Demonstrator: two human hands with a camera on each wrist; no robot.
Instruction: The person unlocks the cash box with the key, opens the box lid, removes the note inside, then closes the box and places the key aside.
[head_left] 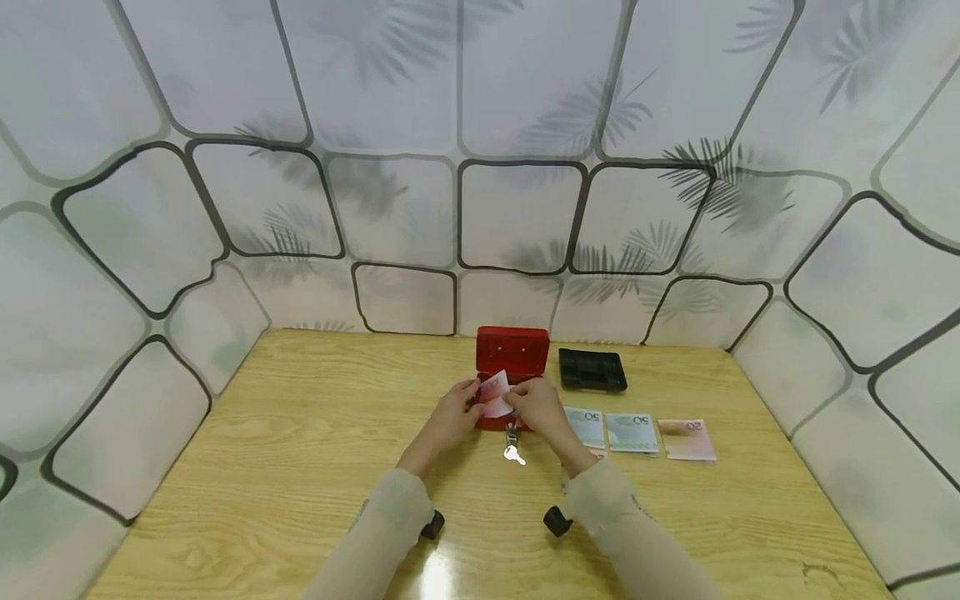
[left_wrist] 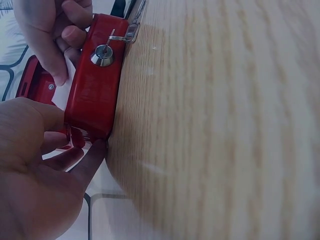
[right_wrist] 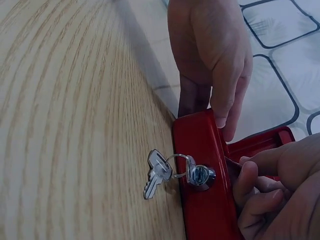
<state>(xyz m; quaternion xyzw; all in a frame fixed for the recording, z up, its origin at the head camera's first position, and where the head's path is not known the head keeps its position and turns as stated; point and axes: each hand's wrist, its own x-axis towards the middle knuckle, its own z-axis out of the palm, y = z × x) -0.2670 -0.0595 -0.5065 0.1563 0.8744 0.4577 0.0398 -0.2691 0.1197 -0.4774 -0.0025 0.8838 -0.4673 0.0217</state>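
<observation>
A red cash box [left_wrist: 95, 85] stands on the table with its lid [head_left: 512, 350] raised. Beside its left end, my left hand [head_left: 452, 414] grips the corner, the thumb over the rim and other fingers along the outer side. Over the opening, my right hand [head_left: 538, 406] pinches a pink banknote [head_left: 494, 394], which slants down into the box; its lower part is hidden behind the front wall in the left wrist view. A key [right_wrist: 158, 173] sits in the front lock [right_wrist: 201, 176], with a second one hanging from its ring.
Right of the box lie greenish 50 notes [head_left: 632, 432] and a pink 20 note [head_left: 687, 440] in piles; my right forearm partly covers others. Behind them is a black tray [head_left: 592, 370]. A patterned curtain [head_left: 405, 300] encloses the wooden table [head_left: 300, 417].
</observation>
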